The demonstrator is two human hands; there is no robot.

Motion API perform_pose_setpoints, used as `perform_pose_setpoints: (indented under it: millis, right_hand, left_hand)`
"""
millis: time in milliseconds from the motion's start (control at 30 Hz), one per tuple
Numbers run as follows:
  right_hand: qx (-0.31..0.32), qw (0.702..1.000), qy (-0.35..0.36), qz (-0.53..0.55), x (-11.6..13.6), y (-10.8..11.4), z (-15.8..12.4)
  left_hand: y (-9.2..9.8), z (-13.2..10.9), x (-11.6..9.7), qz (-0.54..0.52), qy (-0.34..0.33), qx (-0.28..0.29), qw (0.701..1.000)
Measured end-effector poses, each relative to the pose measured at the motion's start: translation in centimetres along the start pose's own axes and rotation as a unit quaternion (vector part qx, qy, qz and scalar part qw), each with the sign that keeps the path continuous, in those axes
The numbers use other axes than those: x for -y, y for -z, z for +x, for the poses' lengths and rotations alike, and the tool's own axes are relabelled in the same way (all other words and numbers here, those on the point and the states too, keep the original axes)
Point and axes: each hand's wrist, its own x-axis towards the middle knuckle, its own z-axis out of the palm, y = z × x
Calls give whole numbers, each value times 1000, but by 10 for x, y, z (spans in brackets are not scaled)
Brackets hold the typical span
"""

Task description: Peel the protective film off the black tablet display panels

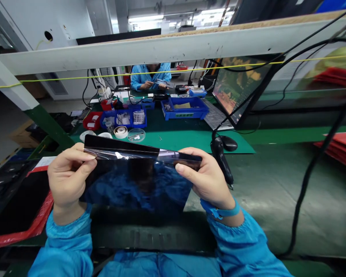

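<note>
A dark, glossy sheet is held up in front of me, its surface mirroring blue sleeves. Its top part is bent over along a shiny fold. My left hand pinches the upper left corner between thumb and fingers. At the upper right edge, my right hand grips the same sheet, thumb in front and fingers behind. A blue wrist strap circles my right wrist. Just beyond that hand, a black electric screwdriver lies on the bench. Whether a thin film lies on the sheet, I cannot tell.
Red and blue parts bins, tape rolls and a clear round dish stand on the green mat. A laptop sits at the right, near a hanging black cable. Red-wrapped dark panels lie left. A co-worker sits opposite.
</note>
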Motion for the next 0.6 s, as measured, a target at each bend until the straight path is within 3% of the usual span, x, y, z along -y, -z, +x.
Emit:
perform_pose_setpoints:
  millis: [267, 467, 600]
  right_hand:
    - [12, 998, -54, 39, 6, -5, 0]
    - [18, 997, -55, 53, 6, -7, 2]
    - [3, 996, -58, 66, 1, -6, 4]
  left_hand:
    - [2, -1, 1, -1, 128, -14, 992]
    - [4, -1, 3, 4, 139, -9, 990]
    - [0, 1, 6, 31, 104, -23, 994]
